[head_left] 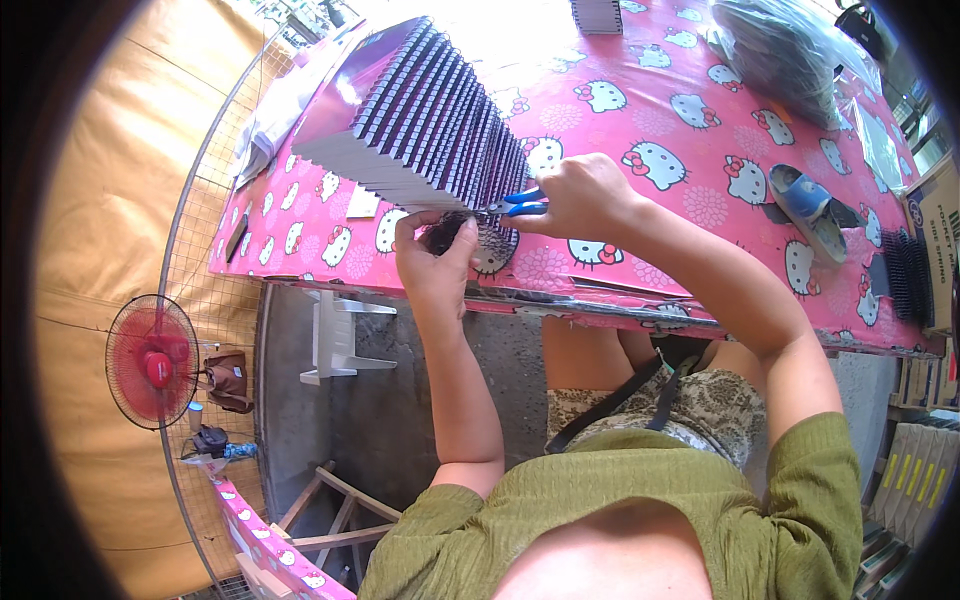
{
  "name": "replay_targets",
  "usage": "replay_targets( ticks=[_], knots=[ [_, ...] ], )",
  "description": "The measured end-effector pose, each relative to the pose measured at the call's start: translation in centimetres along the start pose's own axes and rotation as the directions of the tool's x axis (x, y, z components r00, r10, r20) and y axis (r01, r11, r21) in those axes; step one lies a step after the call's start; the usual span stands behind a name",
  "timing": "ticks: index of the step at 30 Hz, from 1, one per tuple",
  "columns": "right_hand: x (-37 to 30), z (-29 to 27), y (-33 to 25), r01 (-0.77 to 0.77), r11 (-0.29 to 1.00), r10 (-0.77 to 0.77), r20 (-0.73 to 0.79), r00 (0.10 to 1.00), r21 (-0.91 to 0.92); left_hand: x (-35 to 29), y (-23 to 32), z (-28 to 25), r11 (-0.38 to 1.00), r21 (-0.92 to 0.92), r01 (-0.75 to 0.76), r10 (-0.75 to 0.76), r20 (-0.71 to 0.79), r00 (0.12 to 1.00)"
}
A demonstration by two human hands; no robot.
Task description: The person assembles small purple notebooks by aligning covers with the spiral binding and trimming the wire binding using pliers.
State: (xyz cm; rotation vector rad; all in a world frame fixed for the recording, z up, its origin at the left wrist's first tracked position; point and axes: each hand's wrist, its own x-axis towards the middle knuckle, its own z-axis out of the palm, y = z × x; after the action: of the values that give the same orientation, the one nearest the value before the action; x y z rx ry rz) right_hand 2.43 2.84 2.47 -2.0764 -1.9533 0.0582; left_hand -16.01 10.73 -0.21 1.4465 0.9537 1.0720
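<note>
Left hand [432, 258] near the desk [705, 205] edge, thumb and fingers closed round a dark bunch [446, 233], wiry-looking, can't tell exactly what; right hand [580, 193] gripping blue-handled pliers [526, 209], tips just beside my left fingers, at the near end of the book stack [440, 130]; can't tell if the tips bite anything; stack is spiral-bound, coils facing right, running away from me on pink cat-print cloth; off to my right, a blue-and-grey slipper-shaped thing [800, 198], then black coils [905, 275] by a cardboard box [938, 235]; farther, a clear plastic bag [780, 60] and a smaller stack [597, 17].
</note>
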Motion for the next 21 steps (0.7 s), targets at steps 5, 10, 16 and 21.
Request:
replay_targets(
  ticks=[5, 10, 16, 21],
  knots=[
    [-0.7, 2.2, 1.7, 0.084, 0.995, -0.099, -0.329, 0.939, -0.060, -0.4, 0.8, 0.1, 0.995, -0.050, 0.083, -0.081, 0.039, 0.996],
    [0.4, 2.3, 0.6, 0.036, 0.998, -0.042, -0.153, 0.987, -0.042, -0.4, 0.0, 0.3, 0.998, 0.002, 0.070, -0.070, 0.031, 0.997],
    [-1.0, 1.9, 1.2, -0.044, 0.998, 0.044, 0.003, 0.999, 0.039, -0.2, -0.3, -0.1, 0.990, -0.052, 0.133, -0.131, 0.035, 0.991],
    [-0.2, 3.6, 1.5, 0.089, 0.993, -0.110, -0.310, 0.944, -0.078, -0.7, -0.3, 0.4, 0.993, -0.002, 0.118, -0.118, 0.044, 0.992]
  ],
)
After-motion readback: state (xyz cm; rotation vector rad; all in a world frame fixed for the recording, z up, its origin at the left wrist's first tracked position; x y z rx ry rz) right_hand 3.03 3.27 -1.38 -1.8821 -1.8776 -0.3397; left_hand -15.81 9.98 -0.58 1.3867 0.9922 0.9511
